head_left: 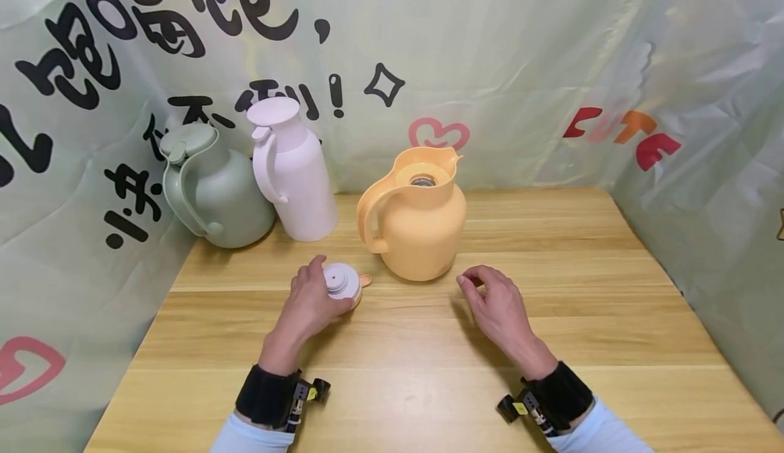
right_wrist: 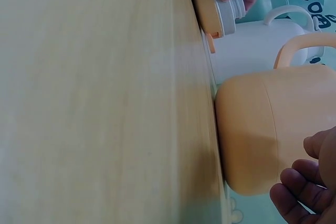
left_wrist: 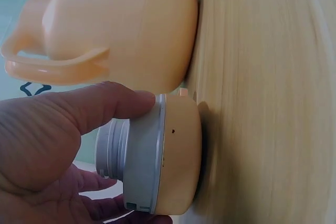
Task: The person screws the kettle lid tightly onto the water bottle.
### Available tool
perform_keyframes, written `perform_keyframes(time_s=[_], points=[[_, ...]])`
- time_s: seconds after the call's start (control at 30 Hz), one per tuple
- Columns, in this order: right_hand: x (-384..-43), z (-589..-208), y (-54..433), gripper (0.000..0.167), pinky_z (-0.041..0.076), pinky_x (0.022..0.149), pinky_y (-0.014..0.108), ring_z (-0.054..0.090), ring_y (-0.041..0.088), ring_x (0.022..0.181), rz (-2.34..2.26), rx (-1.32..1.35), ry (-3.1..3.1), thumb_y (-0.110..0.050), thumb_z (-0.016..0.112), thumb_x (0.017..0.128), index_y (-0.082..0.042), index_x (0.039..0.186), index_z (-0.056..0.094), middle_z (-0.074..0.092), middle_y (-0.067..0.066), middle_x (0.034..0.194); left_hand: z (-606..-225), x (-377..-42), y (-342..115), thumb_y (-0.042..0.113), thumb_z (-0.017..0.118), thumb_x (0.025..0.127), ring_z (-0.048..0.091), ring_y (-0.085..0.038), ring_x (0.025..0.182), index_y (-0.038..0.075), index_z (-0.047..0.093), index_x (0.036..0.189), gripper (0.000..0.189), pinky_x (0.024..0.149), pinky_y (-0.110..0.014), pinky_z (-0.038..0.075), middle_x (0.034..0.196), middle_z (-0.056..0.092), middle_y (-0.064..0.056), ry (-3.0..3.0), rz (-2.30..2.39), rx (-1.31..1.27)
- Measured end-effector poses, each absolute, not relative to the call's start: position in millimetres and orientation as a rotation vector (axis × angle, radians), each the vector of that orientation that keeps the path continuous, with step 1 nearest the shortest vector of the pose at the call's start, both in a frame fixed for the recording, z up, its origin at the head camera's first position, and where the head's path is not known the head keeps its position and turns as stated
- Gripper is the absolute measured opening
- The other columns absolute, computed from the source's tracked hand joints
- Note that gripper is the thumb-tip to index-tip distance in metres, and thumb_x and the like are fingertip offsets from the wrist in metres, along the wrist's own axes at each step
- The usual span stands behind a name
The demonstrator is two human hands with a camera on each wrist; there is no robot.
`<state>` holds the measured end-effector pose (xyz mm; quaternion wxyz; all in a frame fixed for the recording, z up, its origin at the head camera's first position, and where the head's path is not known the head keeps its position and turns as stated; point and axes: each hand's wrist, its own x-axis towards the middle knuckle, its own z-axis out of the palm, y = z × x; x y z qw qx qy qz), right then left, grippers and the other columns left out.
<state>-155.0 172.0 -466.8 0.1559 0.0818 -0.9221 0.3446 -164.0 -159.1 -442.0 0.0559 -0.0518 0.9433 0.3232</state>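
My left hand (head_left: pixel 311 298) holds the orange-and-white jug lid (head_left: pixel 341 281) around its sides, thumb on the near side and fingers on the far side. The lid is upside down at the tabletop, its white threaded plug upward and a small orange tab (head_left: pixel 365 280) pointing right. An orange vacuum jug (head_left: pixel 422 232) stands upright behind it, lidless, its round neck opening showing, handle to the left and spout to the right. Right of the jug, my right hand (head_left: pixel 497 303) hovers over the table with loosely curled fingers, holding nothing and apart from the jug.
A lilac vacuum jug (head_left: pixel 303 184) and a grey-green one (head_left: pixel 229 198) stand close together at the back left, both with lids on. They share a wooden table (head_left: pixel 422 385) with the orange jug. Printed cloth (head_left: pixel 520 52) hangs behind and along both sides.
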Motion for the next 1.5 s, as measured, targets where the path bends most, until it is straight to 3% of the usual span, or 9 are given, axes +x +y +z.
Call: perform_keyframes(time_s=[0.33,0.63,0.9,1.0,1.1,1.3,1.5], points=[[-153.8,-466.3,170.9,0.019,0.053,0.074,0.041,0.068,0.025,0.088,0.993,0.238,-2.640,-0.028,0.065,0.103,-0.010,0.104,0.072,0.073,0.008,0.097,-432.3,-156.4,-148.8,0.037,0.087,0.077,0.050,-0.037,0.128,0.007,0.031,0.156,0.101,0.106,-0.054,0.046,0.140,0.048,-0.021,2.812,1.021,-0.099],[-152.3,-457.7,168.1,0.018,0.050,0.072,0.035,0.067,0.022,0.087,1.000,0.223,-2.649,-0.029,0.065,0.103,-0.012,0.105,0.072,0.073,0.007,0.098,-397.5,-143.5,-132.3,0.046,0.086,0.077,0.057,-0.028,0.124,0.017,0.035,0.154,0.097,0.107,-0.049,0.046,0.147,0.048,-0.010,2.676,1.185,0.054],[-147.4,-443.5,159.5,0.017,0.051,0.075,0.037,0.067,0.020,0.091,1.062,0.243,-2.608,-0.030,0.065,0.103,-0.015,0.105,0.072,0.073,0.004,0.099,-377.9,-135.8,-115.2,0.037,0.088,0.079,0.057,-0.026,0.119,0.027,0.037,0.153,0.090,0.099,-0.042,0.051,0.138,0.051,-0.004,2.522,1.500,0.253],[-143.7,-437.0,155.8,0.018,0.054,0.083,0.042,0.069,0.020,0.098,1.144,0.290,-2.580,-0.030,0.068,0.101,-0.014,0.107,0.072,0.074,0.003,0.103,-374.8,-135.2,-108.7,0.034,0.088,0.080,0.058,-0.029,0.123,0.029,0.036,0.155,0.091,0.101,-0.043,0.053,0.144,0.047,-0.004,2.468,1.594,0.270],[-140.4,-429.0,152.9,0.027,0.055,0.094,0.047,0.069,0.022,0.108,1.291,0.399,-2.557,-0.027,0.072,0.098,-0.011,0.119,0.068,0.073,0.003,0.113,-373.0,-136.0,-102.1,0.033,0.087,0.081,0.057,-0.030,0.128,0.030,0.034,0.157,0.093,0.106,-0.046,0.052,0.153,0.041,-0.004,2.433,1.661,0.288],[-138.0,-413.9,148.2,0.071,0.053,0.106,0.036,0.059,0.019,0.126,1.638,0.683,-2.495,-0.015,0.079,0.091,-0.020,0.152,0.044,0.059,0.003,0.142,-372.5,-139.6,-88.3,0.027,0.086,0.083,0.059,-0.027,0.125,0.026,0.029,0.159,0.095,0.105,-0.045,0.053,0.147,0.046,-0.005,2.310,1.808,0.356],[-140.5,-404.2,144.9,0.081,0.048,0.107,0.021,0.055,0.009,0.131,1.822,0.780,-2.396,-0.005,0.078,0.090,-0.019,0.157,0.036,0.053,0.009,0.148,-373.3,-141.4,-79.6,0.025,0.083,0.086,0.064,-0.026,0.124,0.026,0.028,0.158,0.090,0.100,-0.042,0.056,0.145,0.051,-0.005,2.232,1.869,0.397]])
